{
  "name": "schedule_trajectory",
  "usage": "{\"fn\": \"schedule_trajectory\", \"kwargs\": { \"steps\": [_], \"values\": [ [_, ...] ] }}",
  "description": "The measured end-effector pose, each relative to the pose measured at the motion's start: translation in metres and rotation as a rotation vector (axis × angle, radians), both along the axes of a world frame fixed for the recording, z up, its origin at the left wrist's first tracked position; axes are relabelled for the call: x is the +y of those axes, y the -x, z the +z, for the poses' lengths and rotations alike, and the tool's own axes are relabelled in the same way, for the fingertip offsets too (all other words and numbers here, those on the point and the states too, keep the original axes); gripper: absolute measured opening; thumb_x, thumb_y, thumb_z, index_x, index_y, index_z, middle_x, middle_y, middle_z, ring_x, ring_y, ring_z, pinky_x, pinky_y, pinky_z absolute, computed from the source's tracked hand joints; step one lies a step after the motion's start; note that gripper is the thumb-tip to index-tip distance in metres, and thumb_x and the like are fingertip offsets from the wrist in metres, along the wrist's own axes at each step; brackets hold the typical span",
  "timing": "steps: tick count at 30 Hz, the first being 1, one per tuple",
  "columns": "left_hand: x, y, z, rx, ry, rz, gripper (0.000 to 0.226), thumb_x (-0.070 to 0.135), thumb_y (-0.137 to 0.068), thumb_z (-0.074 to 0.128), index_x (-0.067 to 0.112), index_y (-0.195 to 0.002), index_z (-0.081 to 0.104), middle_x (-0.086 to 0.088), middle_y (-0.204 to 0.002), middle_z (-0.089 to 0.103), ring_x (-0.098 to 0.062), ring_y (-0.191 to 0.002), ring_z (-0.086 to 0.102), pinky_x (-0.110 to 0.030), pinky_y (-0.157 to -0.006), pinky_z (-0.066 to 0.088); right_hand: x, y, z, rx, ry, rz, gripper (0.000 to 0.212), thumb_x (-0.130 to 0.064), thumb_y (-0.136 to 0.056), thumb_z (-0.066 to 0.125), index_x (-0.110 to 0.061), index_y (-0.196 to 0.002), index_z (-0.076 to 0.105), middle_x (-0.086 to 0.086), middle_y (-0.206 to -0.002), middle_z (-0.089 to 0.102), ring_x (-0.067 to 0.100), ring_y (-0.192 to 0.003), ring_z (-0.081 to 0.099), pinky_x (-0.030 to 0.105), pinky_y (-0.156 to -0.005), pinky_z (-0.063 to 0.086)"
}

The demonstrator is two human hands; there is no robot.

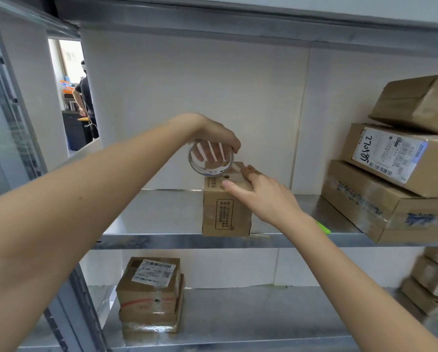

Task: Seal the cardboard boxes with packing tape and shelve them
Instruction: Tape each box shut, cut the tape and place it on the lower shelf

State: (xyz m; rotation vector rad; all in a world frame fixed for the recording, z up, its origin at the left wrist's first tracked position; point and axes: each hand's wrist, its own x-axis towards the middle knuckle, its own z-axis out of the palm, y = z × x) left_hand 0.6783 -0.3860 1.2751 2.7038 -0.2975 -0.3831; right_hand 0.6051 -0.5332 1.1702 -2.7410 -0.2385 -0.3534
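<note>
left hand (212, 134): fingers grasping clear round packing tape roll (211, 156) | right hand (261, 194): fingers straight, pressing small brown cardboard box (225, 212) just below roll | box on metal shelf (162, 214)

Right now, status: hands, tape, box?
Left hand grips tape roll over small box on middle shelf. Right hand presses tape strip onto box top. Nothing blocking; stacked boxes sit well right.

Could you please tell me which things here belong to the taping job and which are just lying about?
In the job: small cardboard box, tape roll, left hand, right hand.

Lying about: stacked boxes, labelled boxes below, green object.
</note>
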Motion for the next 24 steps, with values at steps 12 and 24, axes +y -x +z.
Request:
{"fn": "schedule_trajectory", "kwargs": {
  "steps": [12,24],
  "values": [
    [-0.004,0.01,0.007,0.153,-0.09,0.062,0.021,0.037,-0.076,0.062,0.021,-0.085,0.072,0.001,-0.098,0.076,-0.02,-0.097,0.073,-0.063,-0.099,0.045,0.001,0.0,-0.009,-0.046,-0.166,0.038,0.07,-0.074,-0.088,0.037,-0.031,-0.143,0.04,-0.006,-0.146,0.047,0.024,-0.128,0.048,0.038,-0.086,0.041],
    [-0.003,0.01,0.004,0.096,-0.112,0.049,0.023,0.044,-0.081,0.058,0.032,-0.098,0.068,0.008,-0.117,0.064,-0.032,-0.121,0.051,-0.06,-0.104,0.041,-0.014,-0.007,0.006,0.11,-0.316,0.172,0.1,-0.084,-0.075,0.028,-0.025,-0.155,0.02,-0.002,-0.158,0.029,0.022,-0.145,0.028,0.04,-0.116,0.023]
  ]
}}
